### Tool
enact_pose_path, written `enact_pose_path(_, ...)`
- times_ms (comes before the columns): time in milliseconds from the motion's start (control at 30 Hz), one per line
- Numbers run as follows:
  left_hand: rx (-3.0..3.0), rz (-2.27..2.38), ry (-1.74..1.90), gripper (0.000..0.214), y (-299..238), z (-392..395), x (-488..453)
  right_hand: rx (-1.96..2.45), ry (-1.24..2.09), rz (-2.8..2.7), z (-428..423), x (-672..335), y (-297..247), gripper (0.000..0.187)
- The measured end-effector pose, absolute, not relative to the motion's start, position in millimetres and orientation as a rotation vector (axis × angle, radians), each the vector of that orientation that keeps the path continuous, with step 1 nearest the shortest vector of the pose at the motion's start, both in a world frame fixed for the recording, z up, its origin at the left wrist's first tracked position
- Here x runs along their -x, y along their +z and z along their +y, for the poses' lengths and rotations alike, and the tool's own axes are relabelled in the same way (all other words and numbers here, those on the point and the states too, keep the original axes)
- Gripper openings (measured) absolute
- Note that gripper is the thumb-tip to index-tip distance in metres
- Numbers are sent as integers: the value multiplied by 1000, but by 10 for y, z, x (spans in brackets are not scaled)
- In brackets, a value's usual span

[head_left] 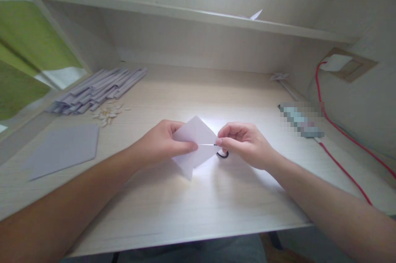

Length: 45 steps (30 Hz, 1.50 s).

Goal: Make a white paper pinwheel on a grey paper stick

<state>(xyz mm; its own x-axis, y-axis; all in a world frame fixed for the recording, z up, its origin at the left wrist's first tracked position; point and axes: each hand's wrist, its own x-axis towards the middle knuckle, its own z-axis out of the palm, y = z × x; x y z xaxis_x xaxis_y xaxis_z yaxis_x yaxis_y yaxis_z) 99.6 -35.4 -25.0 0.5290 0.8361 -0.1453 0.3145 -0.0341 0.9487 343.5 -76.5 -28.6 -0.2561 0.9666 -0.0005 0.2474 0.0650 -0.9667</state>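
A folded white paper [201, 131] with flaps is held up above the middle of the desk. My left hand [167, 141] is closed on its left side, the thumb lying across the front. At the paper's right corner, my right hand [239, 141] pinches with thumb and index finger, right where a straight crease or slit meets the edge. A black curved loop [223, 156] shows just below my right fingertips; I cannot tell what it belongs to or whether the hand touches it.
Rolled paper tubes [102, 88] are piled at the back left, with small pale pieces [109, 112] beside them. A stack of paper [64, 147] lies at the left. A phone [300, 118] with a red cable [343, 168] and a paper pinwheel-like piece [280, 76] are at the right.
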Motion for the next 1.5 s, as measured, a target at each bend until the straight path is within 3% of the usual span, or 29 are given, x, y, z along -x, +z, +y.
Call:
enact_pose_path(333,-1160,831,1091,37,-207,-304,-1035,1201,1309,-1527,-770,-3394,-256,18)
enact_pose_path(533,-1347,831,880,23,-271,-375,-1033,1132,1315,-1425,-799,-3334,-267,24)
enact_pose_path(1000,-1323,970,837,30,-213,-364,-1066,1184,1215,-1485,-842,-3282,-325,18)
enact_pose_path(1500,-1309,1016,854,30,-223,-395,-1089,1078,1458,-1483,-863,-3277,-278,14)
